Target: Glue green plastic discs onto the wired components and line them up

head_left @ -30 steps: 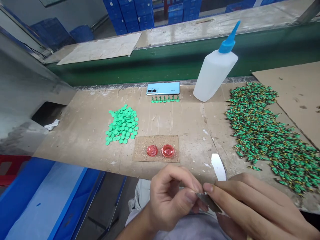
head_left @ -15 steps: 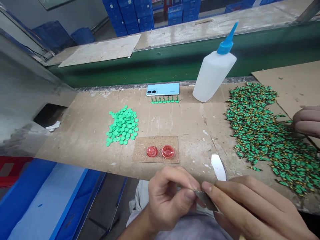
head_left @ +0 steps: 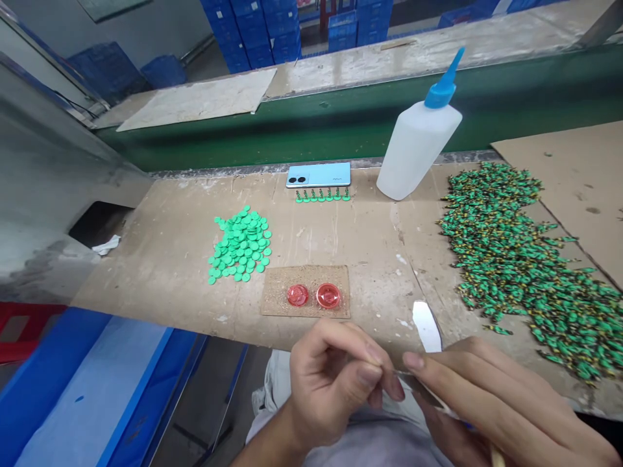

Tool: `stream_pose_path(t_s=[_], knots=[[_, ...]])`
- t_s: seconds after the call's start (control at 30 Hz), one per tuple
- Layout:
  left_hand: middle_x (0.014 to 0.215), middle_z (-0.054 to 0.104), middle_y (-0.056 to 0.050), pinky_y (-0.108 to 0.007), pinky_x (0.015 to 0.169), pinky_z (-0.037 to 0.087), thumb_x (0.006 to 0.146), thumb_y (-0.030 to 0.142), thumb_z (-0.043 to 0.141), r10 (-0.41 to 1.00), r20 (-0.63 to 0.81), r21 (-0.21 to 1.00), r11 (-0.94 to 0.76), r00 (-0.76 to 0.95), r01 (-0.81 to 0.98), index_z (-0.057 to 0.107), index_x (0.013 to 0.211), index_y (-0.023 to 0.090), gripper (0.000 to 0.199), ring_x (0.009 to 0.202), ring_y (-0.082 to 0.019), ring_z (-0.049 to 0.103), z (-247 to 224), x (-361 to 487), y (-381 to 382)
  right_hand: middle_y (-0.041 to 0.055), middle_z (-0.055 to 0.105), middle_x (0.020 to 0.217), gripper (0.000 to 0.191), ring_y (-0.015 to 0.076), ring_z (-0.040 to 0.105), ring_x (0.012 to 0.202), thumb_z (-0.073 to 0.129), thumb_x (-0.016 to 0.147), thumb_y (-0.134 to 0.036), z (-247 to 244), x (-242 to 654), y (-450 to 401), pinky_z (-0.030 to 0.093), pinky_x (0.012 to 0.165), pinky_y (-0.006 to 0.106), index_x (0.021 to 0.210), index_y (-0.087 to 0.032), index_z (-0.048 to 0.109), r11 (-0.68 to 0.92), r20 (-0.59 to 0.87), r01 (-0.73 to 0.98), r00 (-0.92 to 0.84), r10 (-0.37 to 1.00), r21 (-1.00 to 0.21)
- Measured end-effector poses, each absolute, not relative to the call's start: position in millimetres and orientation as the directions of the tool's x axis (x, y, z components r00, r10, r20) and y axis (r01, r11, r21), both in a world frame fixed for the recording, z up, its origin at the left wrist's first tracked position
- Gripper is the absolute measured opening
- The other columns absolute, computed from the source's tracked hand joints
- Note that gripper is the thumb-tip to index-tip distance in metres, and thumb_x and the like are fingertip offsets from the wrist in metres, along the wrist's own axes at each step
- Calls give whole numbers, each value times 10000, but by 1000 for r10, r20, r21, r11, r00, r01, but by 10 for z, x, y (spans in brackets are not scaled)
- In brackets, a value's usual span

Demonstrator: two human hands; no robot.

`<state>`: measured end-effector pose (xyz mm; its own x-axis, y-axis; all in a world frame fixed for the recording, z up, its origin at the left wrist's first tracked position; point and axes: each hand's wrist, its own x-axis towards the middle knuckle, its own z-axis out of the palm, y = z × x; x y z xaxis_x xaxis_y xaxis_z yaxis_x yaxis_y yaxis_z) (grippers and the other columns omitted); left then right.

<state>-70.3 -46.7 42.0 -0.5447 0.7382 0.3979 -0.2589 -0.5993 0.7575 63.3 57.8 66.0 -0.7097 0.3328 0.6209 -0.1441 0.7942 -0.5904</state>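
My left hand point(head_left: 335, 386) and my right hand point(head_left: 496, 399) meet low in view, fingertips pinching a thin dark metal blade point(head_left: 421, 389) seen nearly edge-on. A pale wooden stick end point(head_left: 496, 456) shows under my right hand. Just beyond my fingers lies a white plastic scraper point(head_left: 427, 326). Farther off, on the table, stands a cork board point(head_left: 305, 292) bearing two red round dishes point(head_left: 297, 295) point(head_left: 328, 296). Left of it lies a heap of green discs point(head_left: 239, 246). A large heap of small green-and-yellow parts point(head_left: 525, 266) spreads to the right.
A row of small green pins point(head_left: 321, 194) stands by a pale blue phone point(head_left: 318, 175). Behind them is a blue-capped glue bottle point(head_left: 416, 143). Cardboard point(head_left: 564, 188) covers the right end of the table. Stacked blue crates point(head_left: 253, 32) stand behind a green-sided ledge point(head_left: 292, 139).
The blade has turned from showing its flat face to nearly edge-on between my fingers. A hand at the right edge, seen half a second ago, is gone.
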Motion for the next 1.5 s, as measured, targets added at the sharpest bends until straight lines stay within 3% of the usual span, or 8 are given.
stream_pose_path(t_s=[0.33, 0.6, 1.23, 1.5], knots=[[795, 624, 1, -107, 569, 474, 1020, 161, 591, 743, 392, 738, -606, -543, -298, 636, 1113, 170, 103, 596, -36, 532, 364, -701, -506, 42, 740, 874, 341, 148, 651, 665, 600, 871, 42, 654, 575, 559, 554, 583, 284, 1132, -156, 696, 792, 594, -134, -737, 322, -595], [770, 591, 17, -123, 570, 472, 1021, 187, 593, 735, 397, 771, -592, -550, -234, 630, 1096, 186, 83, 568, -37, 514, 383, -721, -502, 63, 750, 908, 348, 146, 658, 698, 585, 897, 37, 685, 628, 615, 567, 625, 270, 1185, -132, 682, 818, 588, -167, -774, 237, -550], [747, 596, 16, -133, 553, 454, 1022, 184, 587, 705, 434, 788, -599, -560, -142, 624, 1084, 186, 73, 546, -44, 477, 408, -697, -475, 42, 738, 883, 396, 129, 657, 707, 612, 894, 21, 689, 608, 593, 569, 620, 224, 1244, -153, 678, 785, 562, -130, -768, 306, -605], [755, 593, 23, -104, 524, 433, 1026, 196, 584, 721, 388, 779, -590, -574, -214, 631, 1078, 192, 70, 537, -32, 467, 427, -670, -472, 41, 751, 863, 450, 144, 688, 688, 589, 900, 16, 716, 601, 570, 588, 590, 233, 1287, -200, 667, 749, 551, -121, -754, 358, -652]])
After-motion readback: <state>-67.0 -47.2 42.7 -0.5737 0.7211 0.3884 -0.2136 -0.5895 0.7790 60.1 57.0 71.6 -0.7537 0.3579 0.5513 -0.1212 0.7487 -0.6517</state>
